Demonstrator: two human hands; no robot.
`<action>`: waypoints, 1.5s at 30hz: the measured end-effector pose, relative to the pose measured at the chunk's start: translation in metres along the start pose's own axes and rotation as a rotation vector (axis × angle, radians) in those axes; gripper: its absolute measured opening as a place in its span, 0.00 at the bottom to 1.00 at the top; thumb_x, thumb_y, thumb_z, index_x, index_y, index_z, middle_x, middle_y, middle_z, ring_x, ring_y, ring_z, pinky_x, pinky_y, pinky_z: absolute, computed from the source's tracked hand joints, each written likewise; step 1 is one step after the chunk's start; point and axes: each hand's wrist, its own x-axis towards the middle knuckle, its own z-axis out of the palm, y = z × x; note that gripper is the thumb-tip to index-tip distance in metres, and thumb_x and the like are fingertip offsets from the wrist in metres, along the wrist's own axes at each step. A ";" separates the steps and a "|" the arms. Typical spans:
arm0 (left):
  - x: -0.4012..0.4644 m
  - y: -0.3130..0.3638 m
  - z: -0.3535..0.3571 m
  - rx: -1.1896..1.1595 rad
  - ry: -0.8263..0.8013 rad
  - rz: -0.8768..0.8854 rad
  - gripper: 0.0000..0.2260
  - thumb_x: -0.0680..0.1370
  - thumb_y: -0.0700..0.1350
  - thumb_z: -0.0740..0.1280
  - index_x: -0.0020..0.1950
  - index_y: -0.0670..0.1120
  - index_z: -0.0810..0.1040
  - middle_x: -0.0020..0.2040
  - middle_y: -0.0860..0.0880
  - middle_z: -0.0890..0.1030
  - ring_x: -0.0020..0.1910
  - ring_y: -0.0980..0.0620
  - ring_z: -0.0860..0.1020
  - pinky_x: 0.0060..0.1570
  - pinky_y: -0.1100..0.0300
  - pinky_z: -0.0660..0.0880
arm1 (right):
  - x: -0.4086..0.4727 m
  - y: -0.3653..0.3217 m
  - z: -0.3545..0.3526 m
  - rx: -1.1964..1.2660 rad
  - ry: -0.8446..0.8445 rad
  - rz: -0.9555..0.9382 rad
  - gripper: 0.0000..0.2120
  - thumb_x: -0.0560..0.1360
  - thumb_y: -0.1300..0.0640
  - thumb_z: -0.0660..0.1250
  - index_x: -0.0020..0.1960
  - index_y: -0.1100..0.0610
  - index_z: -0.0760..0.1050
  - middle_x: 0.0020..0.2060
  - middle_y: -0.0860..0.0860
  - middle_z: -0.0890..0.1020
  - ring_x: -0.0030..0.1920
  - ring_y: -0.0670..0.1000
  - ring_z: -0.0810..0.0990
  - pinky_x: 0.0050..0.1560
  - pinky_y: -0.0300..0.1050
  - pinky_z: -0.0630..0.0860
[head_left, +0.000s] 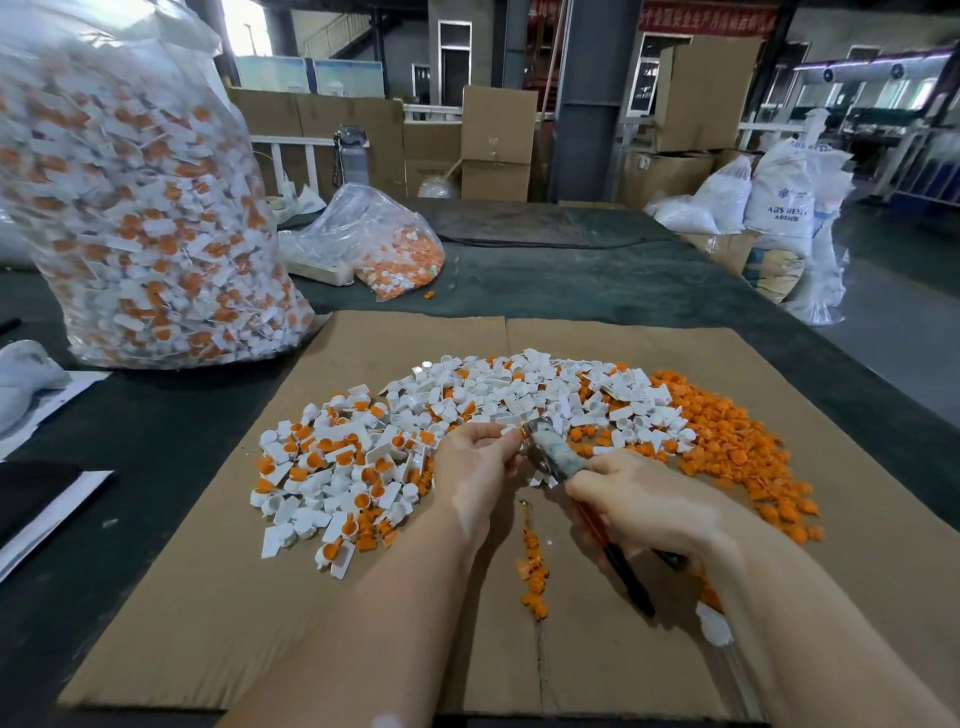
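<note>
A flattened cardboard sheet (182, 597) covers the table in front of me. On it lies a wide heap of small white plastic parts (467, 395), many fitted with orange inserts, and a heap of loose orange inserts (727, 441) to the right. My left hand (475, 467) pinches a small white and orange part (509, 430) by its fingertips. My right hand (644, 504) grips a pliers-like tool (558, 454) with dark handles, its metal head touching that part. A short string of orange inserts (532, 566) lies between my forearms.
A tall clear bag (140, 208) full of white and orange parts stands at the left. A smaller clear bag (384, 244) lies behind the cardboard. Cardboard boxes (496, 145) and white sacks (779, 197) stand beyond the dark table (597, 270). Papers (41, 509) lie at the left edge.
</note>
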 end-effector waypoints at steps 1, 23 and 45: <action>0.000 0.000 0.000 0.002 -0.002 0.001 0.06 0.77 0.37 0.66 0.53 0.38 0.76 0.38 0.45 0.80 0.27 0.61 0.77 0.26 0.71 0.72 | 0.002 0.001 0.001 -0.045 0.023 -0.005 0.11 0.78 0.54 0.58 0.46 0.61 0.74 0.29 0.51 0.76 0.31 0.51 0.74 0.35 0.44 0.70; -0.005 -0.008 -0.003 0.150 -0.024 0.123 0.05 0.76 0.40 0.68 0.52 0.42 0.78 0.45 0.40 0.82 0.40 0.53 0.81 0.36 0.66 0.77 | 0.025 0.028 -0.003 -0.441 0.602 -0.009 0.22 0.71 0.37 0.66 0.51 0.55 0.70 0.46 0.51 0.75 0.45 0.51 0.74 0.40 0.44 0.70; -0.007 -0.011 -0.009 0.476 -0.108 0.319 0.11 0.80 0.42 0.63 0.60 0.48 0.80 0.58 0.53 0.80 0.59 0.58 0.75 0.61 0.63 0.69 | 0.042 0.037 0.048 -0.348 0.790 -0.685 0.11 0.71 0.67 0.70 0.54 0.60 0.80 0.44 0.53 0.81 0.48 0.52 0.79 0.52 0.45 0.76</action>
